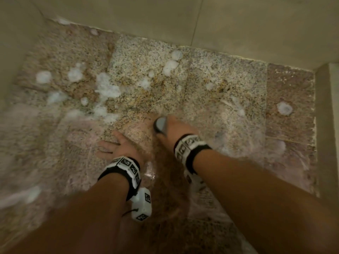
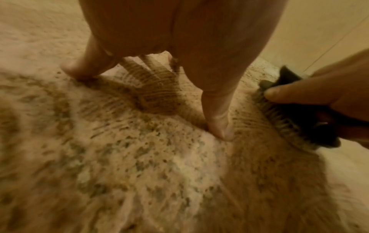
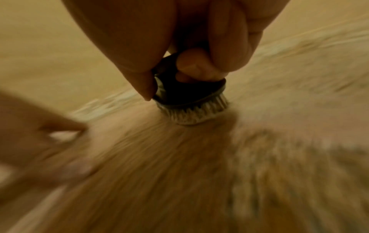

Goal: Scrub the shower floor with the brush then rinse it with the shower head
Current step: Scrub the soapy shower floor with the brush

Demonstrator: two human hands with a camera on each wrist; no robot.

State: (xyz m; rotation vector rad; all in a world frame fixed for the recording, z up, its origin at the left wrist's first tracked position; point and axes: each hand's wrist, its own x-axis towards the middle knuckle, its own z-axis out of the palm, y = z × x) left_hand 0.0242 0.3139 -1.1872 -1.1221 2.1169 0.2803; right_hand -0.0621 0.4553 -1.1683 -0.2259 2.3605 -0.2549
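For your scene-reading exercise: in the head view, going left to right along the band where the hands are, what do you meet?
Soapy shower floor → left hand, flat on the floor → brush → right hand gripping it → low curb.

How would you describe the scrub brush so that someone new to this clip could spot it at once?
Start from the speckled stone shower floor, dotted with white foam, and follow the two forearms to the hands at its middle. The brush is the small round one in the right hand, with a dark body, a grey top and pale bristles pressed to the floor. The left hand beside it lies flat and holds nothing.
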